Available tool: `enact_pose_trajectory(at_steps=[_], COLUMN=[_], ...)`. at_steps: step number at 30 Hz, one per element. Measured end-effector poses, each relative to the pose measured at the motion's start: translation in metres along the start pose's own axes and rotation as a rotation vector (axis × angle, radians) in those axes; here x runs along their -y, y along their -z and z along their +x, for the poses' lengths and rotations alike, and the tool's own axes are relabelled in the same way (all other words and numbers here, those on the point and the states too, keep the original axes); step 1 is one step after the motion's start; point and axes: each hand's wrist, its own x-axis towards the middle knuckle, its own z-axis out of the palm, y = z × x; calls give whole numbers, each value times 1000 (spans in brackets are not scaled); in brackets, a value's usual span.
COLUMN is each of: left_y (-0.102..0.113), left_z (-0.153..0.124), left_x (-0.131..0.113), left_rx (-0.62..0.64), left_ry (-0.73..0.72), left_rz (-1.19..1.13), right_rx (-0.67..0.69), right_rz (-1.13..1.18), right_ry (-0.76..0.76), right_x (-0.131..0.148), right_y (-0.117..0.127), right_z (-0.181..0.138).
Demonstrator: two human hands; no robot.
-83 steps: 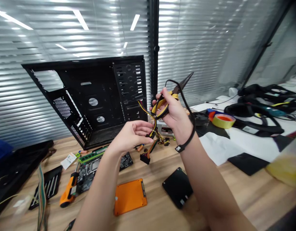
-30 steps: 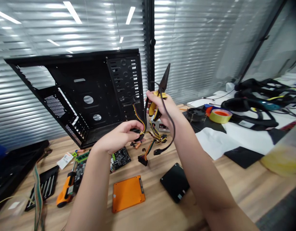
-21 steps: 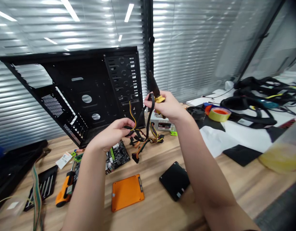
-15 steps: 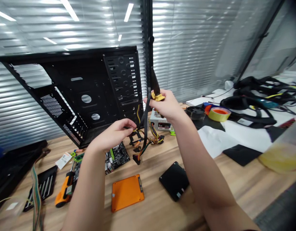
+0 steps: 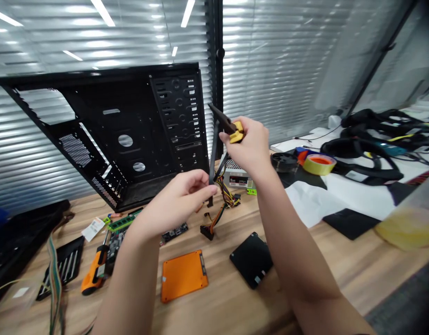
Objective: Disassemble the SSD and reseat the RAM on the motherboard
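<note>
My right hand (image 5: 251,144) is closed round needle-nose pliers (image 5: 224,118) with yellow handles, their black jaws pointing up and left. A flat black cable (image 5: 214,151) rises beside the pliers, its upper end near my right fingertips. Lower down, my left hand (image 5: 186,197) pinches that cable between thumb and fingers. Behind the hands lie the grey power supply (image 5: 237,177) and its bundle of coloured wires (image 5: 230,197), with a black connector (image 5: 207,231) hanging toward the front. The motherboard (image 5: 175,233) is mostly hidden by my left hand and arm.
An open black computer case (image 5: 137,135) stands at the back. In front lie an orange drive (image 5: 184,277) and a black drive (image 5: 252,260). An orange screwdriver (image 5: 95,272) and a bit tray (image 5: 66,265) are at left; yellow tape (image 5: 319,165) and a fan (image 5: 284,162) at right.
My left hand has moved right and taken the black cable in a pinch. The pliers in my right hand have tipped to the left. More of the green memory stick shows beside my left arm.
</note>
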Motion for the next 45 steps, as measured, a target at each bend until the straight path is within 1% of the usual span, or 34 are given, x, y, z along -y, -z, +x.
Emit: enact_pose_trajectory(at_steps=[4, 8, 11, 14, 16, 21, 28, 30, 33, 35, 37, 40, 43, 45], left_y=[19, 31, 32, 29, 29, 32, 31, 33, 36, 38, 39, 38, 37, 37], left_z=[-2, -4, -3, -1, -1, -2, -1, 0, -1, -1, -1, -1, 0, 0], left_x=[9, 16, 20, 21, 20, 19, 21, 22, 20, 19, 18, 17, 18, 17], left_rx=[-28, 24, 76, 78, 58, -38, -59, -76, -143, -191, -225, -246, -261, -275], left_ry=[57, 138, 156, 165, 182, 200, 225, 234, 223, 196, 176, 168, 170, 174], left_rz=[-118, -305, -372, -399, -416, -462, -516, -530, -596, -656, -688, -687, -664, -640], right_rx=[-8, -15, -16, -7, -1, 7, 75, 132, 279, 388, 453, 451, 454, 462], right_rz=[-77, -110, -118, -126, -130, -153, -201, -212, -190, -124, -44, -43, -158, -267], right_ry=[-14, -28, -33, -42, -46, -60, -84, -101, -146, -178, -212, -322, -463, -530], right_x=[-10, -20, -22, -22, -23, -24, -26, -28, -34, -40, -50, -68, -85, -94], right_y=[14, 21, 21, 19, 18, 18, 11, 9, 6, 4, 0, -9, -20, -28], right_z=[4, 7, 7, 6, 6, 6, 6, 6, 6, 7, 6, 6, 4, 2])
